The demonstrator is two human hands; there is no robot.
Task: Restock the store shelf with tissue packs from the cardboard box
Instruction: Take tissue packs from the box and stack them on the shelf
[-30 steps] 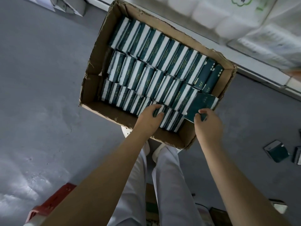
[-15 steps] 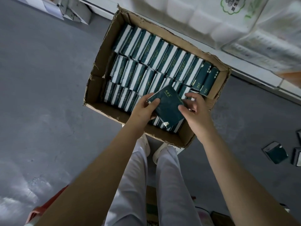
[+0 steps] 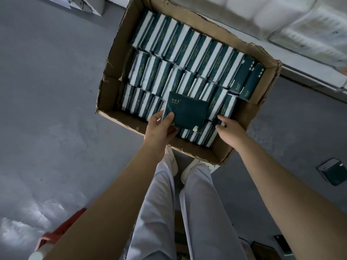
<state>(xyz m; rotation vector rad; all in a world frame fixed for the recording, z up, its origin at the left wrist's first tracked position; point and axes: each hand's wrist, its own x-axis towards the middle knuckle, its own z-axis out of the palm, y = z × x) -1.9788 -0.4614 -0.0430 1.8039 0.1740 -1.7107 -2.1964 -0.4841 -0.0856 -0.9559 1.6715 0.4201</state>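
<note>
Holding tissue pack (image 3: 187, 111), left hand (image 3: 159, 130), above cardboard box (image 3: 114, 68), seemingly near full

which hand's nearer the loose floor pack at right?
Right. The right hand, over the brown cardboard box's right end, is left of the loose dark green tissue pack; the left hand is farther left.

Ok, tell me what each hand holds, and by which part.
Left hand pinches a tissue pack by its near left corner, thumb on its face. Right hand holds nothing, open over the box.

Bare-armed, in white trousers (image 3: 202, 212) and apparently cream shoes (image 3: 173, 163).
</note>
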